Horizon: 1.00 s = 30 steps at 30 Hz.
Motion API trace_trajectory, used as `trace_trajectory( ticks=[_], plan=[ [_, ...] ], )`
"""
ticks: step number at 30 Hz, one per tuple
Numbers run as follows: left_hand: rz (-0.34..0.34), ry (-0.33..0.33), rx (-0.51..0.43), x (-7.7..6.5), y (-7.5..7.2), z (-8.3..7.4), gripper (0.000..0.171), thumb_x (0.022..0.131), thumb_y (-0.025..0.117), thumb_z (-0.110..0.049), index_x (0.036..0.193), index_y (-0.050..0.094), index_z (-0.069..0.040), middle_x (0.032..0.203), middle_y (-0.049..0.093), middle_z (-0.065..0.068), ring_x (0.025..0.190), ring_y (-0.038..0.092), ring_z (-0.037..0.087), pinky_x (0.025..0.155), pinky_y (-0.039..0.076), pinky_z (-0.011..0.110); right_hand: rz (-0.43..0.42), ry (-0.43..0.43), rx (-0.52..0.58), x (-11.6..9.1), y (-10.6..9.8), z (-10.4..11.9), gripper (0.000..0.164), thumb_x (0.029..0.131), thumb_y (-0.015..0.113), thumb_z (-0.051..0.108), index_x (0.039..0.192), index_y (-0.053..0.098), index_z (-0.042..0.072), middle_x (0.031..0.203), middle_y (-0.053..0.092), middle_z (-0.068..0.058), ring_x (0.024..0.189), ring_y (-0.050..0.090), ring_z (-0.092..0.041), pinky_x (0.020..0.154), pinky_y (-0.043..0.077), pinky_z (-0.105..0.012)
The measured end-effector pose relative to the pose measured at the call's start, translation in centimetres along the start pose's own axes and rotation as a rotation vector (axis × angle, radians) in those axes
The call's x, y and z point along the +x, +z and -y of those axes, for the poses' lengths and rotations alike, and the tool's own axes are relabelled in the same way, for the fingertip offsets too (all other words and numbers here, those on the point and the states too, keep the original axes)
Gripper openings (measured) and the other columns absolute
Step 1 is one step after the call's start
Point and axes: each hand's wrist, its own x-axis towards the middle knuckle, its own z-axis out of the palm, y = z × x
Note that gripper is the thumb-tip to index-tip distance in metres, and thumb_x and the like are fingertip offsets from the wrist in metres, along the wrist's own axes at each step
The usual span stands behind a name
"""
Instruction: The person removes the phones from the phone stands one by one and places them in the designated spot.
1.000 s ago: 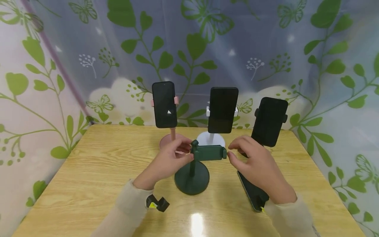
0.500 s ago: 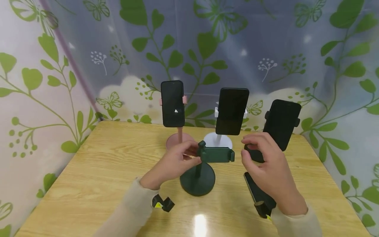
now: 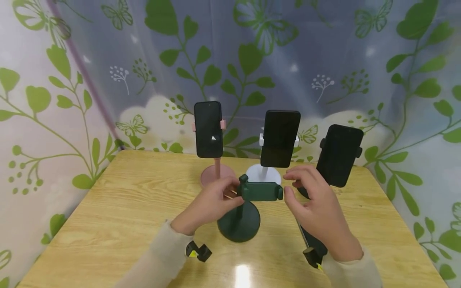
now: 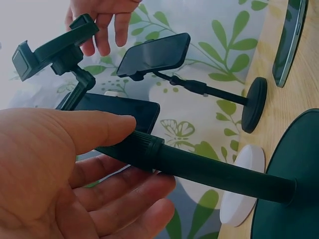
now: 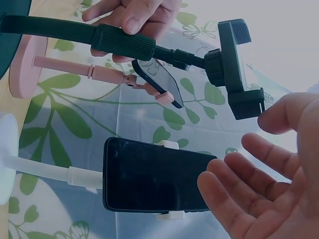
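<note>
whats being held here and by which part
The left hand holds the dark green stand by its ribbed collar; the right hand holds nothing.

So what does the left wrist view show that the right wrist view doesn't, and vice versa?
Only the left wrist view shows the black stand with its mounted phone and the loose phone lying on the table. Only the right wrist view shows the pink stand with its clamped phone. Both share the green stand, white stand, left hand, right hand, table and floral backdrop.
</note>
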Motion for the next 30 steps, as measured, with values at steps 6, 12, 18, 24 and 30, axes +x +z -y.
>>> trace_trajectory(
  ticks=[6,12,18,24,30],
  plan=[
    [0.0,-0.009,0.029,0.18,0.37,0.17,0.029,0.096,0.077,-0.018,0.121,0.065,-0.012,0.111,0.068,-0.003,0.102,0.069,0.012,0.087,0.059,0.032,-0.014,0.002,-0.002,0.0,0.23,-0.06,0.025,0.089,0.068,-0.005,0.111,0.068,0.008,0.117,0.064,0.001,0.099,0.061,-0.012,0.087,0.051,-0.016],
    [-0.011,-0.009,-0.015,0.32,0.71,0.26,0.029,0.095,0.078,-0.015,0.118,0.06,-0.011,0.109,0.068,-0.001,0.102,0.069,0.013,0.085,0.06,0.03,-0.027,-0.001,0.014,0.07,0.31,-0.14,0.025,0.089,0.068,-0.007,0.11,0.068,0.007,0.116,0.064,-0.003,0.099,0.061,-0.012,0.086,0.052,-0.014],
    [-0.026,0.028,0.022,0.13,0.63,0.53,0.028,0.095,0.078,-0.015,0.119,0.064,-0.015,0.109,0.069,-0.005,0.1,0.068,0.01,0.088,0.059,0.031,-0.017,-0.004,0.033,0.08,0.57,-0.13,0.024,0.089,0.066,-0.008,0.108,0.067,0.007,0.117,0.063,-0.005,0.101,0.06,-0.013,0.085,0.052,-0.012],
    [-0.045,0.063,0.063,0.36,0.58,0.39,0.019,0.096,0.076,-0.016,0.113,0.066,-0.017,0.106,0.069,-0.007,0.099,0.069,0.009,0.088,0.058,0.032,-0.012,-0.014,-0.005,0.4,0.59,-0.18,0.023,0.09,0.065,-0.008,0.107,0.067,0.006,0.116,0.064,-0.005,0.099,0.06,-0.015,0.084,0.05,-0.011],
    [-0.044,0.066,0.083,0.33,0.61,0.16,0.02,0.095,0.077,-0.015,0.112,0.066,-0.015,0.105,0.07,-0.006,0.098,0.07,0.009,0.086,0.059,0.03,-0.008,-0.011,-0.002,0.2,0.57,-0.06,0.022,0.09,0.065,-0.008,0.106,0.067,0.007,0.115,0.063,-0.003,0.097,0.059,-0.012,0.081,0.05,-0.013]
  ],
)
